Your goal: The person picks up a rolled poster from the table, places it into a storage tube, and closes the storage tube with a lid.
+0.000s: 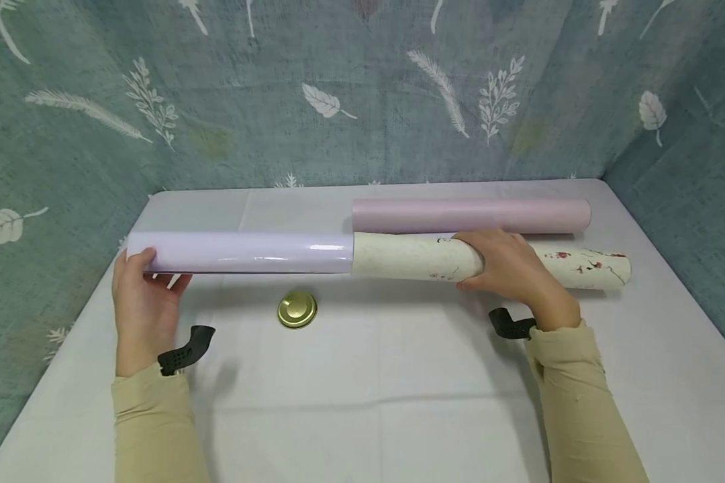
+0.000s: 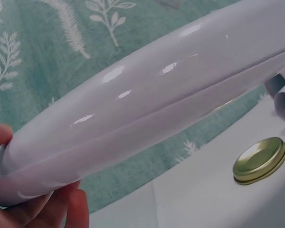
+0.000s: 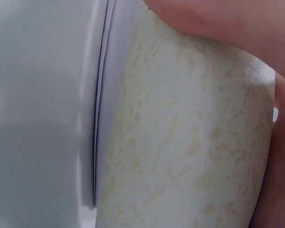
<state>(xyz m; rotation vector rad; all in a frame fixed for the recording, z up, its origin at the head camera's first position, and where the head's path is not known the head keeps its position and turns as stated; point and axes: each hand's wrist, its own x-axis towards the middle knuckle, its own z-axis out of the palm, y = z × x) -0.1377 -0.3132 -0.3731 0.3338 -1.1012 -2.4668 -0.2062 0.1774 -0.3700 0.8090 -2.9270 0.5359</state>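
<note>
My left hand (image 1: 146, 308) holds the far left end of a glossy lavender roll (image 1: 242, 252), thumb on top and fingers beneath. In the left wrist view, a long seam runs along this lavender roll (image 2: 133, 109). My right hand (image 1: 510, 268) grips a cream roll with red floral print (image 1: 405, 256) around its middle. The cream roll's left end overlaps the lavender roll, and a thin lavender strip shows along its upper edge. Close up in the right wrist view, the cream roll (image 3: 180, 142) has mottled tan markings, with a lavender edge (image 3: 116, 71) beside it.
Behind the cream roll lies a pink roll (image 1: 471, 216) on the white-covered table (image 1: 314, 416). A gold jar lid (image 1: 297, 309) sits in front of the lavender roll. Green leaf-patterned cloth (image 1: 362, 147) hangs at the back and sides.
</note>
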